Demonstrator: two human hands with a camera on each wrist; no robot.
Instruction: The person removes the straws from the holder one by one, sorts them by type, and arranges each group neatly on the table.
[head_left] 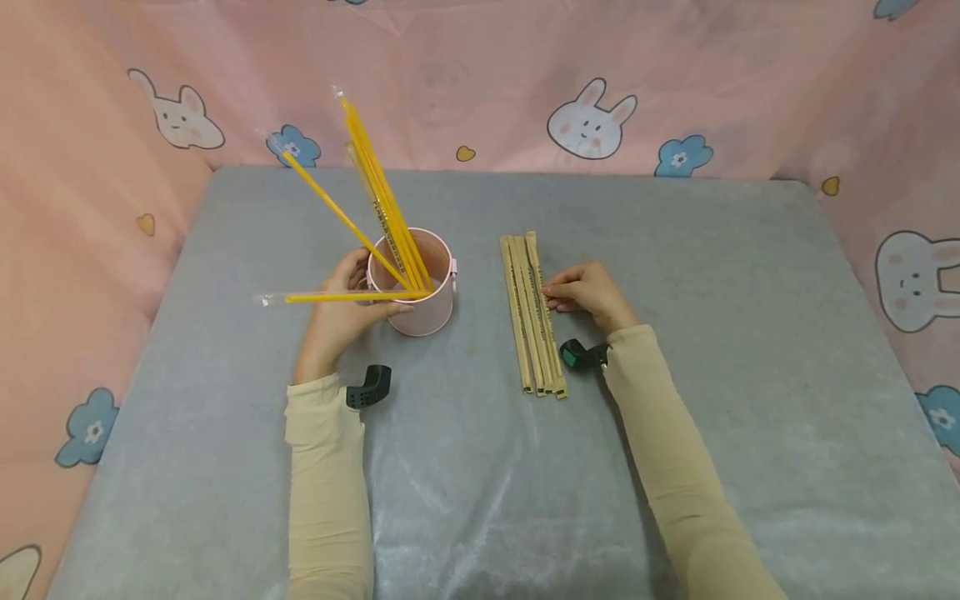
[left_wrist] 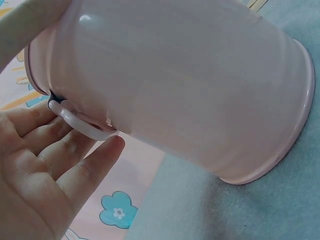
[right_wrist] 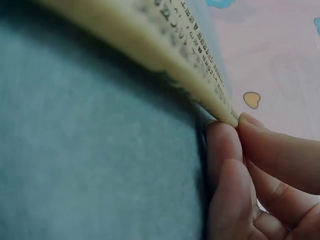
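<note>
A pink bucket (head_left: 422, 317) stands on the table, with several yellow straws (head_left: 390, 200) in clear wrappers leaning out of it. One straw lies nearly flat across its rim toward the left. My left hand (head_left: 341, 312) grips the bucket, thumb on the near side and fingers behind; in the left wrist view those fingers are beside the small handle (left_wrist: 82, 125). To the right, several long, thin paper-wrapped sticks (head_left: 528, 312) lie side by side. My right hand (head_left: 588, 296) pinches the edge of the rightmost paper-wrapped stick (right_wrist: 200, 85) between thumb and finger.
Grey cloth covers the table (head_left: 480, 483). A pink curtain (head_left: 480, 83) with rabbits and flowers hangs along the back and both sides. Black wrist cameras (head_left: 369, 387) sit at both sleeves.
</note>
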